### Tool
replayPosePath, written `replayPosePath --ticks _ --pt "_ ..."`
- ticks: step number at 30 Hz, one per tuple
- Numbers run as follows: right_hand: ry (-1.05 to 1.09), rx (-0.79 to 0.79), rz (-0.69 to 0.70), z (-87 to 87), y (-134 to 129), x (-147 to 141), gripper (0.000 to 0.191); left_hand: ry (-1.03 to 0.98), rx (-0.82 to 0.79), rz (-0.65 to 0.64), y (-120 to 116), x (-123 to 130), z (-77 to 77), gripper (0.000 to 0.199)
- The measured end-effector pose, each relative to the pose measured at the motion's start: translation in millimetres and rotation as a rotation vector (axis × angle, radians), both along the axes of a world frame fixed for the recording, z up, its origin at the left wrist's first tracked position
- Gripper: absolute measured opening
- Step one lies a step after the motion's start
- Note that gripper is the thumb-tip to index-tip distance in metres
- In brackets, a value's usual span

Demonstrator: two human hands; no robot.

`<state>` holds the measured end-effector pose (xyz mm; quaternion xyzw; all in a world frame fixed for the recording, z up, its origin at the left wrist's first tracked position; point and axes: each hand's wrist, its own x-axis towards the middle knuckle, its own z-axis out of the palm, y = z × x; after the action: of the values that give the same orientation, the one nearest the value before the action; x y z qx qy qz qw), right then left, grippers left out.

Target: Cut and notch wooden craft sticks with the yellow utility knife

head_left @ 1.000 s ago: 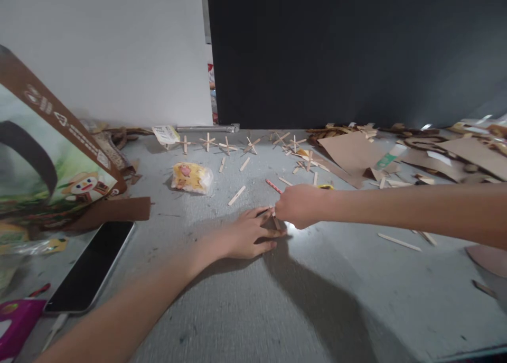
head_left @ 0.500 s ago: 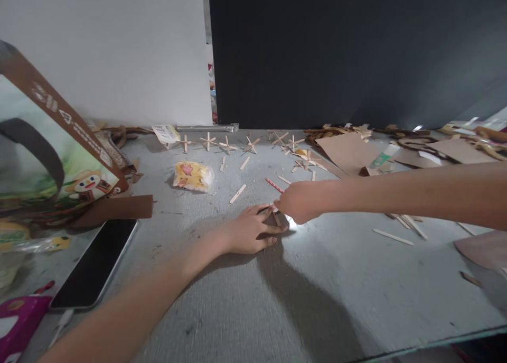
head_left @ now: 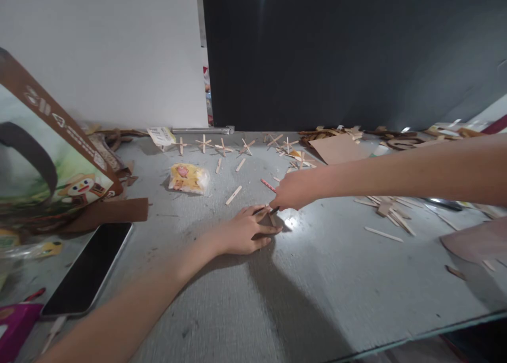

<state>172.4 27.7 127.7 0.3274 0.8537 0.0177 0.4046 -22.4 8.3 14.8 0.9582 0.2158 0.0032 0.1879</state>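
Resting at the middle of the frame, the left hand (head_left: 247, 230) lies low on the grey worktop (head_left: 222, 310), its fingers spread about a small brown piece (head_left: 271, 219) that shows between them. Just above and to the right, the right hand (head_left: 295, 189) has its fingers curled together, pinching a thin dark tool (head_left: 274, 211) whose tip reaches the brown piece; whether it touches cannot be told. A red-and-white striped stick (head_left: 269, 185) juts out at the upper left of the right hand; its other end is hidden, so whether it is held is unclear. Left of it lies a loose wooden stick (head_left: 233, 195), and farther left a yellow packet (head_left: 189, 178). Along the upper middle of the frame stands a row of crossed sticks (head_left: 204, 143), below the dark board (head_left: 348, 51) and the white board (head_left: 103, 51). Toward the right, a sheet of brown cardboard (head_left: 338, 147) lies behind the right forearm, with a heap of flat sticks (head_left: 394, 215) in front of it and a single pale stick (head_left: 383, 234) just below the heap. At the left edge, a printed bag (head_left: 24, 106) leans beyond a dark-screened phone (head_left: 87, 270) with a white cable (head_left: 53, 331), and a purple object (head_left: 18, 328) fills the lower left corner.
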Motion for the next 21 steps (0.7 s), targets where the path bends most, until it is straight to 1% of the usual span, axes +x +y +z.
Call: replayPosePath --ticks 2,4,8,11,18,21 --pt "0.002 0.009 0.03 -2.2 -2 1 0.033 -0.016 0.011 0.0 1 -1 -2.8 0.048" --pt "0.01 0.011 0.026 -6.8 -3 3 0.03 -0.042 0.024 -0.006 2 -1 -6.7 0.047" --pt "0.033 0.003 -0.024 -14.3 -3 4 0.019 -0.06 0.02 -0.008 4 -2 -10.6 0.047" --pt "0.054 -0.009 -0.065 -15.3 -1 1 0.015 -0.041 0.01 0.007 4 0 -10.0 0.046" --pt "0.116 -0.092 -0.165 -14.6 4 -4 0.022 -0.044 0.007 0.011 6 2 -14.2 0.045" --pt "0.177 -0.099 -0.24 -17.1 7 -2 0.023 -0.05 0.014 0.005 6 2 -14.8 0.046"
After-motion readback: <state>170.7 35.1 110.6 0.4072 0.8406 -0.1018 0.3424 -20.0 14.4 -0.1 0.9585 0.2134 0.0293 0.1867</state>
